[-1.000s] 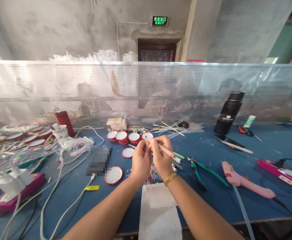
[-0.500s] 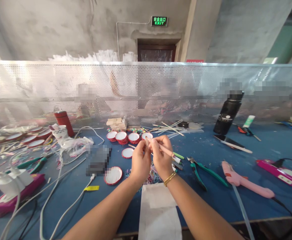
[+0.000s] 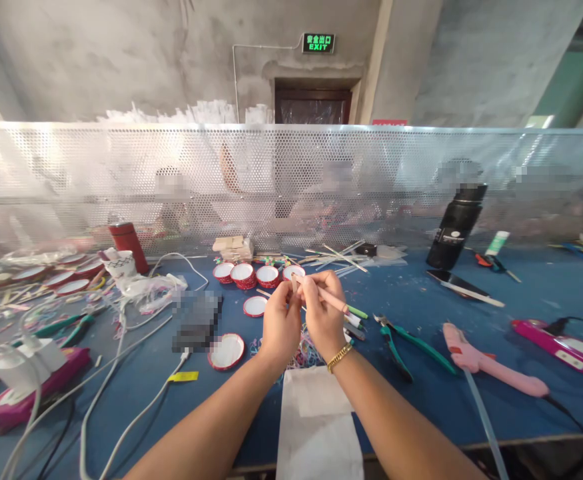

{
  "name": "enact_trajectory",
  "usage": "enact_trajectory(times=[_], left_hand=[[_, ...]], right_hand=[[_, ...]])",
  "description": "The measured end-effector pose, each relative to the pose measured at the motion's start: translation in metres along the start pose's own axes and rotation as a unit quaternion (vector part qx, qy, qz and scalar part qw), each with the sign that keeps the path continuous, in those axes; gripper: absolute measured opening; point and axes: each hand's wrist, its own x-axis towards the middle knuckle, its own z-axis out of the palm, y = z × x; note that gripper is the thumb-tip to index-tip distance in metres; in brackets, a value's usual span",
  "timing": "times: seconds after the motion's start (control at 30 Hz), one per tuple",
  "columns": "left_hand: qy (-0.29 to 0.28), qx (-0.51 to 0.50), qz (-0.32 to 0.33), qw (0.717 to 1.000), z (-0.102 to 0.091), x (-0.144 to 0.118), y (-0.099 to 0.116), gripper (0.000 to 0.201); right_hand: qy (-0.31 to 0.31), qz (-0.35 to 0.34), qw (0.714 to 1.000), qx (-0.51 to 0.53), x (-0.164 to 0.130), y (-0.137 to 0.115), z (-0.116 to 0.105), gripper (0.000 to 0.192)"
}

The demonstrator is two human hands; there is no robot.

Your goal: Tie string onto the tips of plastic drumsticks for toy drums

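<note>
The pen (image 3: 333,301) gripped by the right hand (image 3: 324,317) risked skidding, since the left hand (image 3: 281,327) pinched so small a piece (image 3: 294,283).

pen (image 3: 333,302): smooth plastic | partition (image 3: 121,167): glossy metal | wall (image 3: 121,53): rough, matt

Pen (image 3: 334,302): in the right hand's (image 3: 325,319) grip
Thread (image 3: 308,353): under the grip
Discs (image 3: 268,275): behind the grip, leftward
Cutters (image 3: 424,345): right of the grip
Glue gun (image 3: 484,360): right of the cutters
Bottle (image 3: 456,228): behind, far right
</note>
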Motion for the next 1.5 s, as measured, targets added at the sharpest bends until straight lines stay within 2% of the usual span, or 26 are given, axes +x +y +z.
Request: enact_trajectory(times=[0.47, 0.9, 1.23, 1.5], left_hand=[[0.016, -0.048, -0.005, 0.999, 0.0009, 0.0011, -0.002, 0.029], [0.024, -0.05, 0.002, 0.998, 0.0007, 0.0014, 0.0003, 0.029], [0.012, -0.049, -0.005, 0.999, 0.0016, 0.0009, 0.0019, 0.033], [0.011, -0.034, -0.002, 0.999, 0.0011, 0.0004, 0.0006, 0.027]], right_hand=[[0.011, 0.018, 1.0, -0.008, 0.0005, 0.0005, 0.0005, 0.023], [0.012, 0.013, 1.0, -0.006, 0.0006, -0.0012, 0.0006, 0.02], [-0.011, -0.007, 1.0, -0.009, -0.0011, -0.0011, 0.0007, 0.024], [-0.001, 0.001, 1.0, -0.011, -0.0006, -0.0004, 0.0007, 0.024]])
